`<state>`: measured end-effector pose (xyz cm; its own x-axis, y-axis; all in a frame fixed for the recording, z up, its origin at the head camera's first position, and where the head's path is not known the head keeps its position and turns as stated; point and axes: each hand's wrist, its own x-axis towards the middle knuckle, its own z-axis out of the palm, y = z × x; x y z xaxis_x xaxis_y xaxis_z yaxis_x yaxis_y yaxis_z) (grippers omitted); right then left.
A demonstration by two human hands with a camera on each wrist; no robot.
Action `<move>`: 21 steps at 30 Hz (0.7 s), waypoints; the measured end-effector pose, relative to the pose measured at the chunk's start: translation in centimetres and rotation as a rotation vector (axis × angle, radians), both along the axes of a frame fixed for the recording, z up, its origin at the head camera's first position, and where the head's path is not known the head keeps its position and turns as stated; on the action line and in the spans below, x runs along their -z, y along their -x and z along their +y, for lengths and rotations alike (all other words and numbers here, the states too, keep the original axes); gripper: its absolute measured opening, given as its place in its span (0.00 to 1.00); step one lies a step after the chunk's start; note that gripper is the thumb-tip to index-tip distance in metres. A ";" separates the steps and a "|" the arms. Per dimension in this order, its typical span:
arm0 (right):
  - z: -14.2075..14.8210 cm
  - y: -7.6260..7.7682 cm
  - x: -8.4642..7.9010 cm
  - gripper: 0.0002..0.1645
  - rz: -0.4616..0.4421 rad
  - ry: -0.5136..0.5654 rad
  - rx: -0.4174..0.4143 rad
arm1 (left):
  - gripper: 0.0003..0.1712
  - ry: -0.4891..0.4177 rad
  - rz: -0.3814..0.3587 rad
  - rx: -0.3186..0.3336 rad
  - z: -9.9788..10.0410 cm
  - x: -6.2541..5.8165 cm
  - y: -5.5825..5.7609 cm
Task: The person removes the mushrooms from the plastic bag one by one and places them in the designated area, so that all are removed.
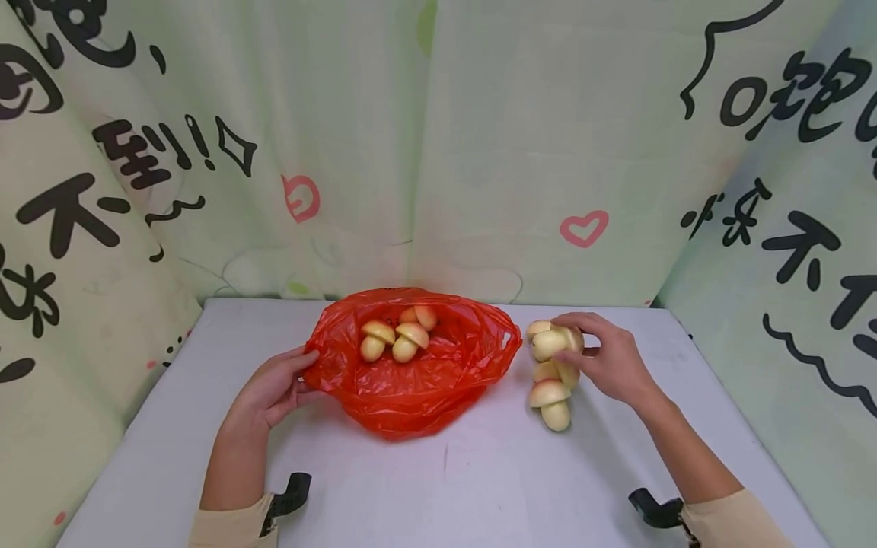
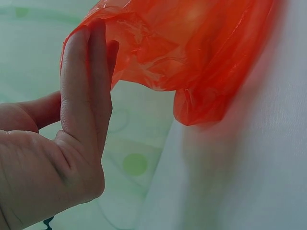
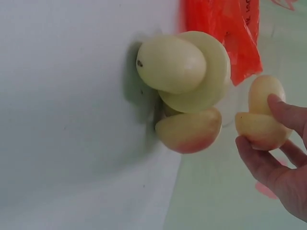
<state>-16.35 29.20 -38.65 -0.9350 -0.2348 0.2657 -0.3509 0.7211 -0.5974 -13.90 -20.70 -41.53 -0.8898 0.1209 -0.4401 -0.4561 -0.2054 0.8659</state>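
So there's a red plastic bag point(image 1: 425, 415) sitting on the white tabletop point(image 1: 445, 502), mouth open, with three pale mushrooms point(image 1: 409, 346) lying inside toward the back. The left hand point(image 1: 277, 384) has the left edge of the bag pinched, fingers pretty much straight, and in the left wrist view the thin red film drapes over the fingertips. The right hand point(image 1: 606, 358) is off to the right of the bag, thumb and fingers closed around one mushroom point(image 1: 548, 346), stem pointing toward the bag. From the right wrist view that one's up off the tabletop, apart from the others. Just below and in front of the hand there's a little cluster on the tabletop: a front mushroom point(image 1: 550, 393) with a pinkish cap, stem aimed at the person, touching a second mushroom point(image 1: 562, 373) behind it. They overlap enough that I can't tell exactly how many are in the cluster. Around it all is a pale green curtain point(image 1: 493, 152) with black lettering, plus a pink heart outline point(image 1: 601, 228) on the back part. Beige sleeves point(image 1: 229, 529) on both arms.
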 end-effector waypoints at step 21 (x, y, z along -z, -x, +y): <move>4.2 1.9 1.0 0.29 0.071 -0.050 0.065 | 0.34 0.008 0.006 -0.002 0.1 0.0 0.0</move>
<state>-18.26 33.36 -39.64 -0.9279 -0.1892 0.3211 -0.3426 0.7722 -0.5351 -13.86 -20.64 -41.51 -0.8927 0.1157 -0.4355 -0.4504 -0.1991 0.8703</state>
